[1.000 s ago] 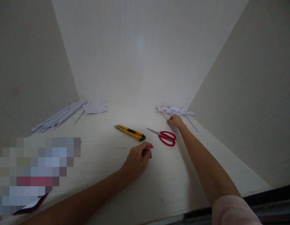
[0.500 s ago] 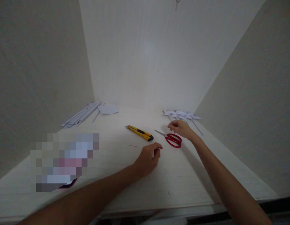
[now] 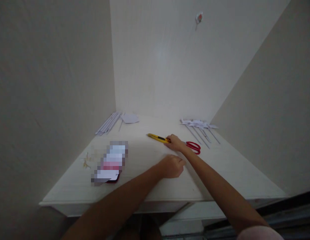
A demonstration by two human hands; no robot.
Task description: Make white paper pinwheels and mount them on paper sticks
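Observation:
My right hand [image 3: 175, 142] has its fingers around the rear end of a yellow utility knife [image 3: 157, 137] with a black slider; its tip points to the far left. The knife lies low, and whether it touches the table cannot be made out. My left hand [image 3: 172, 166] is a closed fist resting nearer the table's front edge, just below the right hand. What its fingers hold, if anything, is hidden. Red-handled scissors [image 3: 194, 146] lie just right of my right hand, their blades mostly covered by that hand and wrist.
On the white table [image 3: 139, 160], a phone [image 3: 112, 163], blurred out, lies at left. Rolled paper sticks [image 3: 108, 124] and a folded paper piece [image 3: 130, 118] sit far left. Several paper shapes on sticks [image 3: 198, 124] lie far right. Walls enclose three sides.
My right hand has moved left from above the scissors and taken hold of the utility knife. The left hand's fingers have curled into a fist. The camera view has shifted.

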